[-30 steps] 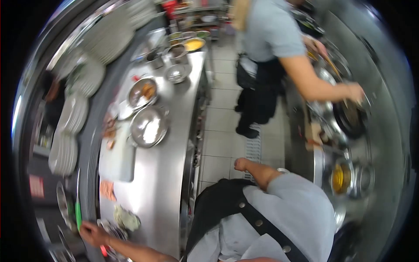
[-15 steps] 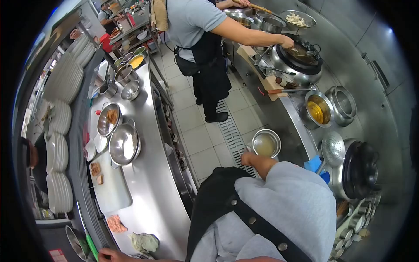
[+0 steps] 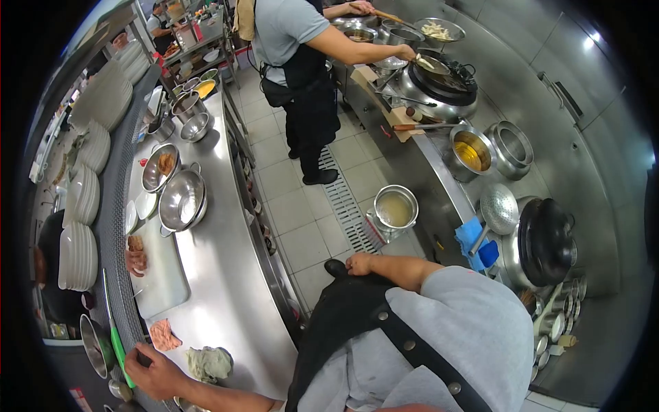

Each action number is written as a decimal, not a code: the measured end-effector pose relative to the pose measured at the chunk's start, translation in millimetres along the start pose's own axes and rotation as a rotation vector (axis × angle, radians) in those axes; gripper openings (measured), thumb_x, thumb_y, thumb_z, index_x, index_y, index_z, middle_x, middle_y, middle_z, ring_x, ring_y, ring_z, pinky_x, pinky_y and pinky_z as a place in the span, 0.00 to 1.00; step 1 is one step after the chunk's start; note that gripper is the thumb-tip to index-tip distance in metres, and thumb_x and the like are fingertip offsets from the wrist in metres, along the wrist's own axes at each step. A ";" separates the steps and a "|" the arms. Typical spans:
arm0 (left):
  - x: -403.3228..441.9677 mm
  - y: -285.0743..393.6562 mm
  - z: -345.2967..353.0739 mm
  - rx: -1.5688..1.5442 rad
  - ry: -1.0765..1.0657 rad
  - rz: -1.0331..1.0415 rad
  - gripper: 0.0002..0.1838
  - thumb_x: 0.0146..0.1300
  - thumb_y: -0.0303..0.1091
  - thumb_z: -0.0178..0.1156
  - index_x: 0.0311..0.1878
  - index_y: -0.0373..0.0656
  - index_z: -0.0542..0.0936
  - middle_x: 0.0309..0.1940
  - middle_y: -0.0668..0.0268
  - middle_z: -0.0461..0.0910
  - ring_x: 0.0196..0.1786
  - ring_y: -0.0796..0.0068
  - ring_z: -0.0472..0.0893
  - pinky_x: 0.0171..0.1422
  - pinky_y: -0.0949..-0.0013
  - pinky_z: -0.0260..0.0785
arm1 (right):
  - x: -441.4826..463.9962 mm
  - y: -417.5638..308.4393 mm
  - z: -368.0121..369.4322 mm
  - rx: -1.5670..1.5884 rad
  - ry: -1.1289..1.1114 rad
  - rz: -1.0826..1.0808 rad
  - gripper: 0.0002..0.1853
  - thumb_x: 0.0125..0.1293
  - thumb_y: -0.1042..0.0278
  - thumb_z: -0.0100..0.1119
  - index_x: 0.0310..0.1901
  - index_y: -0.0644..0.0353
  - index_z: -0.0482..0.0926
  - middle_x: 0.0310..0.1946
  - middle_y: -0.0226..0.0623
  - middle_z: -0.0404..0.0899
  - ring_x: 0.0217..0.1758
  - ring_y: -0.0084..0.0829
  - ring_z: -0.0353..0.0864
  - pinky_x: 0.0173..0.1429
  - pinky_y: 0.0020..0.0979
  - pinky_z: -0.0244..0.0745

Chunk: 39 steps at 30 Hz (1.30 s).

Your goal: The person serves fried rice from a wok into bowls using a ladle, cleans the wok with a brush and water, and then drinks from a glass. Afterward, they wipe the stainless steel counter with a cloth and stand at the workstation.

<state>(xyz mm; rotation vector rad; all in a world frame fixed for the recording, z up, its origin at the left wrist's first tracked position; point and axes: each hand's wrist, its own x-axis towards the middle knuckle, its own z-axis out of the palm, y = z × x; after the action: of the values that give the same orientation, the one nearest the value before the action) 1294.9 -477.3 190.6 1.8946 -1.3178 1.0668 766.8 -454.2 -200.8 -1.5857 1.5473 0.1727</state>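
Note:
My left hand (image 3: 152, 374) is over the lower left end of the steel counter, fingers curled but apart, with no object visible in it. Just beside its fingertips lies a long thin tool with a green handle (image 3: 118, 350). Pink raw meat (image 3: 165, 334) and a crumpled pale cloth (image 3: 209, 364) are close to that hand. My right hand (image 3: 359, 264) hangs with curled fingers in front of my dark apron, and nothing shows in its grip. Beyond it, a metal pot (image 3: 414, 214) of cloudy liquid stands low over the floor drain.
A white cutting board (image 3: 168, 281) holds cooked meat pieces (image 3: 135, 255). Metal bowls (image 3: 180, 199) stand farther along the counter. A co-worker (image 3: 295, 82) works at a wok (image 3: 446, 89). On the right are a pot of oil (image 3: 470, 156), a perforated ladle (image 3: 500, 209) and stacked dark woks (image 3: 548, 240).
My view has shifted. My left hand has come up and further into view beside the green handle. My right hand has moved away from the floor pot, toward my apron.

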 end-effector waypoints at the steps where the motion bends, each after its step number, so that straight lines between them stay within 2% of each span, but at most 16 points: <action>1: -4.1 -9.8 6.9 0.044 -0.024 -0.020 0.11 0.71 0.44 0.67 0.41 0.47 0.84 0.39 0.68 0.85 0.39 0.62 0.85 0.42 0.59 0.76 | -3.5 8.1 5.1 0.004 -0.009 0.012 0.24 0.64 0.52 0.66 0.59 0.54 0.86 0.55 0.43 0.88 0.61 0.46 0.86 0.67 0.42 0.79; 6: -5.9 -15.4 10.3 0.104 0.048 0.100 0.11 0.71 0.44 0.66 0.41 0.46 0.83 0.40 0.68 0.85 0.42 0.61 0.85 0.43 0.58 0.76 | -12.9 69.2 17.6 -0.201 -0.078 0.074 0.22 0.64 0.51 0.65 0.55 0.55 0.88 0.53 0.45 0.88 0.58 0.46 0.86 0.64 0.44 0.80; 8: -1.3 5.2 -2.5 0.055 -0.083 -0.168 0.11 0.71 0.43 0.65 0.42 0.46 0.83 0.40 0.67 0.85 0.43 0.60 0.84 0.44 0.56 0.75 | -5.7 117.2 34.1 -0.222 -0.029 0.052 0.21 0.65 0.50 0.64 0.53 0.55 0.88 0.52 0.45 0.88 0.57 0.47 0.87 0.63 0.45 0.80; 13: -2.6 7.2 -1.9 0.087 -0.068 -0.168 0.13 0.71 0.45 0.63 0.42 0.46 0.83 0.41 0.67 0.85 0.43 0.58 0.84 0.44 0.53 0.75 | -28.1 146.6 20.5 -0.094 -0.039 0.152 0.19 0.67 0.52 0.64 0.49 0.58 0.89 0.49 0.48 0.89 0.53 0.47 0.88 0.58 0.45 0.82; 16: -4.7 10.1 2.7 0.112 -0.050 -0.210 0.14 0.71 0.47 0.62 0.43 0.46 0.83 0.42 0.67 0.85 0.45 0.56 0.84 0.44 0.52 0.75 | -45.8 170.2 21.4 0.029 0.098 0.040 0.19 0.66 0.52 0.66 0.49 0.58 0.89 0.47 0.47 0.89 0.48 0.46 0.90 0.56 0.43 0.83; 20: -6.3 12.7 4.5 0.118 -0.050 -0.241 0.14 0.70 0.48 0.62 0.44 0.47 0.84 0.44 0.66 0.85 0.47 0.55 0.85 0.45 0.49 0.75 | -65.6 195.0 2.5 0.153 0.014 0.153 0.24 0.65 0.53 0.66 0.57 0.59 0.86 0.43 0.45 0.90 0.38 0.41 0.91 0.46 0.40 0.86; 21: -6.8 8.2 6.8 0.111 -0.101 -0.276 0.15 0.70 0.49 0.62 0.46 0.47 0.84 0.47 0.64 0.86 0.48 0.53 0.85 0.47 0.49 0.75 | -59.9 219.1 5.0 0.058 -0.025 0.048 0.25 0.64 0.54 0.66 0.59 0.59 0.85 0.43 0.45 0.90 0.36 0.39 0.90 0.43 0.39 0.86; 22: -6.7 -12.2 22.9 0.132 -0.101 -0.284 0.15 0.70 0.49 0.62 0.46 0.47 0.84 0.47 0.64 0.86 0.48 0.53 0.85 0.47 0.49 0.75 | -65.0 235.3 5.1 0.046 -0.041 0.036 0.25 0.64 0.54 0.66 0.59 0.59 0.85 0.43 0.45 0.90 0.36 0.39 0.90 0.43 0.39 0.86; 24: -15.6 -58.5 44.7 0.285 -0.164 0.011 0.15 0.70 0.48 0.62 0.49 0.48 0.84 0.49 0.62 0.86 0.51 0.52 0.85 0.50 0.49 0.76 | -69.3 261.7 1.7 0.158 0.042 0.168 0.24 0.64 0.53 0.66 0.58 0.59 0.85 0.47 0.44 0.90 0.42 0.41 0.91 0.49 0.41 0.86; 27: -2.3 -11.4 12.6 0.153 -0.231 -0.242 0.16 0.69 0.47 0.65 0.52 0.48 0.84 0.51 0.61 0.87 0.53 0.51 0.85 0.53 0.50 0.76 | -86.7 304.3 -5.7 0.069 0.040 0.241 0.23 0.64 0.52 0.68 0.57 0.55 0.86 0.51 0.44 0.89 0.54 0.45 0.88 0.59 0.42 0.82; 28: -1.7 -16.4 14.5 0.121 -0.245 -0.275 0.16 0.68 0.46 0.66 0.52 0.48 0.84 0.51 0.61 0.87 0.53 0.51 0.85 0.53 0.50 0.76 | -97.1 316.4 -10.3 0.014 0.040 0.228 0.22 0.64 0.51 0.68 0.56 0.53 0.87 0.51 0.44 0.88 0.57 0.46 0.87 0.62 0.43 0.81; 30: 1.7 4.9 0.1 0.135 -0.239 -0.303 0.17 0.66 0.45 0.67 0.52 0.47 0.84 0.50 0.61 0.87 0.53 0.50 0.85 0.53 0.50 0.76 | -64.3 390.8 21.0 -0.361 -0.120 0.030 0.19 0.66 0.51 0.66 0.52 0.53 0.87 0.47 0.43 0.88 0.51 0.47 0.87 0.57 0.42 0.83; 32: 5.9 21.6 -9.7 0.149 -0.269 -0.341 0.17 0.65 0.46 0.68 0.52 0.47 0.83 0.50 0.60 0.88 0.53 0.49 0.85 0.53 0.49 0.76 | -79.7 411.6 14.4 -0.698 -0.159 -0.355 0.14 0.69 0.55 0.65 0.48 0.55 0.86 0.39 0.41 0.87 0.40 0.46 0.88 0.46 0.47 0.84; 34: 5.2 26.1 -9.6 0.154 -0.250 -0.352 0.17 0.64 0.45 0.67 0.51 0.46 0.83 0.49 0.58 0.87 0.51 0.48 0.85 0.52 0.48 0.76 | -37.6 485.8 81.6 0.359 0.028 0.047 0.11 0.72 0.60 0.65 0.48 0.56 0.85 0.33 0.36 0.85 0.31 0.38 0.85 0.35 0.45 0.82; 38: 11.0 33.6 -14.1 0.188 -0.233 -0.361 0.16 0.63 0.45 0.66 0.48 0.45 0.83 0.48 0.57 0.87 0.49 0.46 0.85 0.51 0.48 0.76 | -89.4 406.5 37.0 0.218 -0.054 0.158 0.09 0.72 0.63 0.66 0.49 0.55 0.85 0.29 0.31 0.82 0.30 0.32 0.84 0.29 0.41 0.79; 39: 12.8 31.6 -17.0 0.133 -0.256 -0.357 0.16 0.63 0.45 0.65 0.46 0.45 0.84 0.46 0.57 0.87 0.48 0.47 0.86 0.51 0.48 0.76 | -98.4 388.6 31.3 0.379 -0.067 0.287 0.10 0.72 0.63 0.66 0.50 0.56 0.85 0.30 0.31 0.83 0.30 0.31 0.84 0.29 0.39 0.78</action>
<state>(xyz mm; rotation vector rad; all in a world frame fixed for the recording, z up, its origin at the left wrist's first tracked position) 1262.8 -479.9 210.9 2.3198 -0.9999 0.7645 426.3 -294.3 -342.9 -1.0519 1.6379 0.0821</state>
